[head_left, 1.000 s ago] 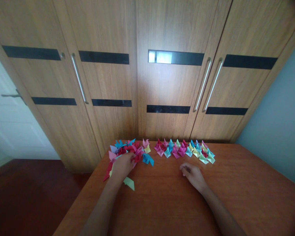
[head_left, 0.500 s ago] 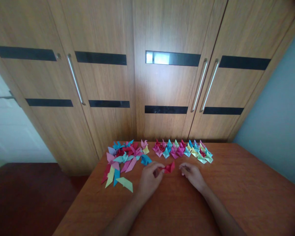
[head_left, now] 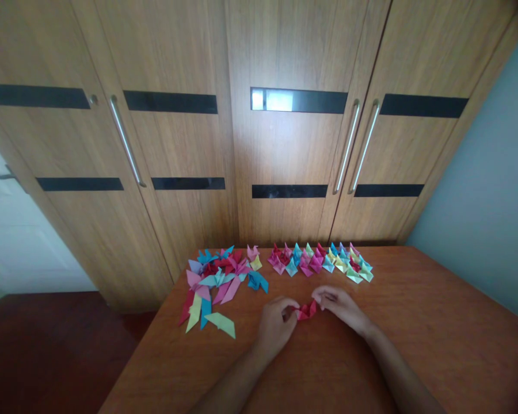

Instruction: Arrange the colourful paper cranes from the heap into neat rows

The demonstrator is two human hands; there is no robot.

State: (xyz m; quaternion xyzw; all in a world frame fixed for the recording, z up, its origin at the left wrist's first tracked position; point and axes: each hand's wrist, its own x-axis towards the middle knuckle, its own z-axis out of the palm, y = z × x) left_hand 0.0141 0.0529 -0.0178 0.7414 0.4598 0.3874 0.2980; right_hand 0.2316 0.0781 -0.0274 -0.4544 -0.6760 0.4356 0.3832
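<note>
Red folded paper: the red folded paper point(head_left: 306, 311) is right of lower centre in the frame, between the two hands and low over the worktop point(head_left: 164, 362).
Left grip: the left hand point(head_left: 277, 325) pinches the paper's left end between thumb and finger.
Right grip: the right hand point(head_left: 339, 305) has its fingertips at the paper's upper right tip (whether they pinch it or only touch it, I cannot tell).
Just changed: half a second ago the left hand alone held the paper, apart from the right; now it lies closer to the viewer and the right fingertips meet it, so the handling looks two-handed.
Loose pile: the loose pile point(head_left: 218, 279) of coloured folded papers lies left of the hands, near the worktop's left edge.
Standing rows: the standing rows point(head_left: 315, 261) are beyond the hands, near the far edge by the wardrobe point(head_left: 190, 144).
Open room: bare wood shows between the forearms and right of the right hand, giving space sideways.
</note>
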